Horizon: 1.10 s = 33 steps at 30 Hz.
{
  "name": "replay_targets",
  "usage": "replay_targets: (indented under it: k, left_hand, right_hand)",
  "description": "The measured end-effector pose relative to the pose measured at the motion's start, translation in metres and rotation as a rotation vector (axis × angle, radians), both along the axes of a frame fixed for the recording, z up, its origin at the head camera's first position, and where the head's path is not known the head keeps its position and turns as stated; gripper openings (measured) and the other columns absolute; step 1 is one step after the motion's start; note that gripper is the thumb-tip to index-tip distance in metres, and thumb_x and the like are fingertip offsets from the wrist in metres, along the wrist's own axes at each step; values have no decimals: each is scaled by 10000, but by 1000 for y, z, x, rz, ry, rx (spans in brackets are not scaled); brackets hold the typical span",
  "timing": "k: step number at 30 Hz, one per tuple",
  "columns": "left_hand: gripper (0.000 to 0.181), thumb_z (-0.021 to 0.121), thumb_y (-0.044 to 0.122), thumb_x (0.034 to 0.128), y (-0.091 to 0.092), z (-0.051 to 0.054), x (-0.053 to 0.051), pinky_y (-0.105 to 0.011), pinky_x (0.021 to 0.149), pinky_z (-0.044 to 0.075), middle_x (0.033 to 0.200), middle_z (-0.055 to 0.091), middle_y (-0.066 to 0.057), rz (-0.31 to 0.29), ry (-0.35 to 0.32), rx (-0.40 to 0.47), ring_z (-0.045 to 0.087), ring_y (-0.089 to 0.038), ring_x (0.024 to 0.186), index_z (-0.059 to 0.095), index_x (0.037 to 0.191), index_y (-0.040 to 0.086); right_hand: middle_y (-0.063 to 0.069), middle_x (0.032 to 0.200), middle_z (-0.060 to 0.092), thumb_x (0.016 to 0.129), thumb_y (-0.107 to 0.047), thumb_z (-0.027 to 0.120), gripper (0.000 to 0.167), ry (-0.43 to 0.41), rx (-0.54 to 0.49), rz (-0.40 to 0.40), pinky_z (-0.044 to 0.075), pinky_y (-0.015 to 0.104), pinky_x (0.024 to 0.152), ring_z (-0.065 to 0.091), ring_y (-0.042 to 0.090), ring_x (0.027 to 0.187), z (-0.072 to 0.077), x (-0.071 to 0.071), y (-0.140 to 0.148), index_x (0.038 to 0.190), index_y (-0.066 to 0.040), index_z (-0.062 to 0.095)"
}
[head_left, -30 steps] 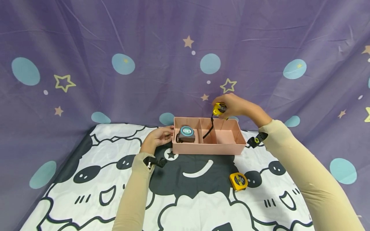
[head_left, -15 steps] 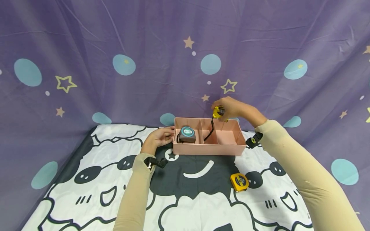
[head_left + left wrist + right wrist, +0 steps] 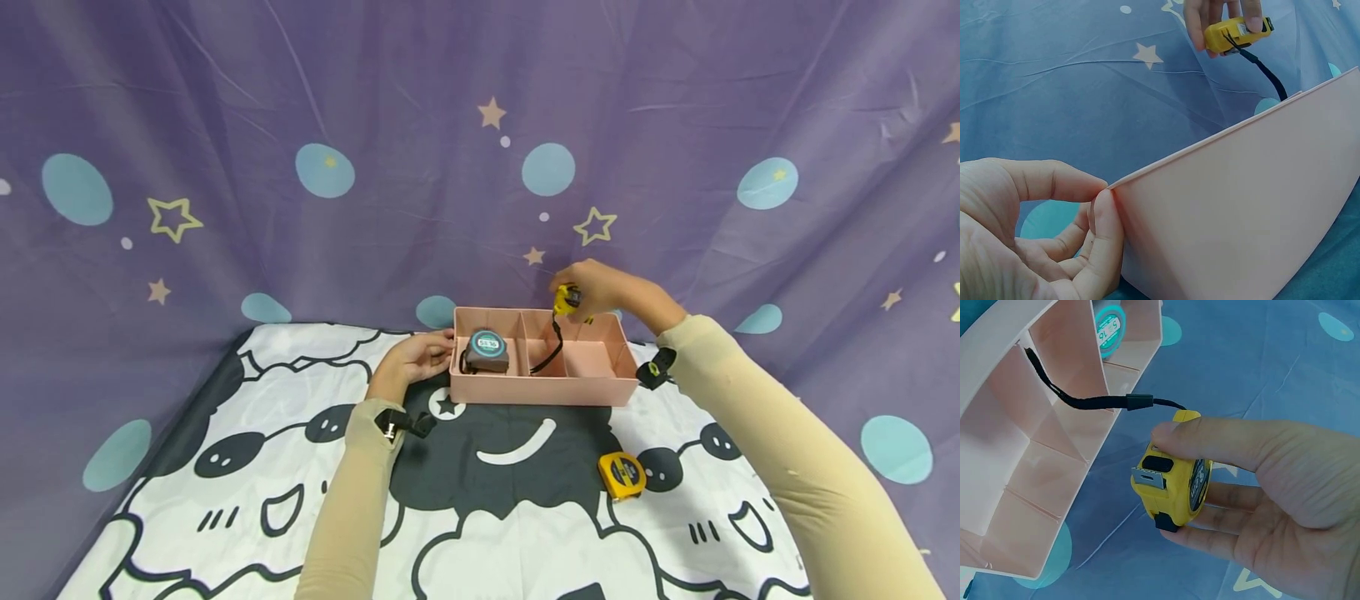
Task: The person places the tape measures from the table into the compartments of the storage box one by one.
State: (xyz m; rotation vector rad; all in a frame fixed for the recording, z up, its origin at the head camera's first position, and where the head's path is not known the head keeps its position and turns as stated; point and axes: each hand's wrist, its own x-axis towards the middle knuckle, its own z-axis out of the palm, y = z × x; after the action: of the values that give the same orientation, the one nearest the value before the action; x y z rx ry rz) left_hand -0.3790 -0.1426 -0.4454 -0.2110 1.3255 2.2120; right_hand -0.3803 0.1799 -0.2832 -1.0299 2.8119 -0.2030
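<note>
Right grip [image 3: 597,287] round yellow tape measure [image 3: 1177,484], left grip [image 3: 414,356] in a pinch on pink box [image 3: 542,390]

Right compartment [image 3: 588,360] has room; gray tape measure [image 3: 486,352] crowds left one [image 3: 483,319]

Head cam: even, mod. bright; white cloth [image 3: 480,550] brightest, soft grey shadow nr R sleeve [image 3: 772,433]. Faint sheen on purple backdrop [image 3: 405,108] folds. Wrist cams: dimmer, blue cast; box [image 3: 1229,212] edges bowed. Held yellow tape measure [image 3: 564,300]: sm. print illegible in head view.
</note>
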Motion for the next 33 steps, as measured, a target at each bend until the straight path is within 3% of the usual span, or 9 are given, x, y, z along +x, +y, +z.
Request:
replay_targets:
  k: [16, 23, 30, 33]
  left_hand:
    - [215, 505, -54, 1007, 3, 1, 0, -197, 656, 540, 777, 711, 2, 6, 9, 1, 619, -107, 673, 604, 1073, 125]
    - [268, 508, -59, 1001, 5, 0, -1, -201, 647, 551, 813, 705, -11, 12, 9, -10, 622, -109, 683, 537, 1213, 103]
    - [223, 512, -63, 994, 8, 0, -1, -206, 658, 563, 831, 698, -20, 14, 2, -11, 633, -114, 699, 599, 1069, 129]
    - [231, 505, -61, 998, 9, 1, 0, -208, 643, 563, 816, 686, -22, 17, -2, -9, 630, -112, 684, 600, 1114, 115]
  right_hand:
    - [191, 1159, 714, 756, -33, 838, 494, 36, -40, 52, 594, 429, 843, 667, 302, 964, -13, -5, -6, 1221, 32, 685]
    - [177, 1120, 720, 766, -81, 861, 467, 31, -22, 63, 600, 432, 839, 663, 302, 948, -20, -6, -12, 1189, 30, 697]
    - [195, 1186, 713, 779, -102, 863, 533, 9, 1, 50, 591, 434, 904, 671, 308, 1020, -26, -10, -16, 1251, 54, 670]
    - [201, 1186, 712, 781, -112, 861, 539, 5, 6, 58, 596, 428, 891, 677, 306, 1009, -27, -11, -16, 1252, 61, 667]
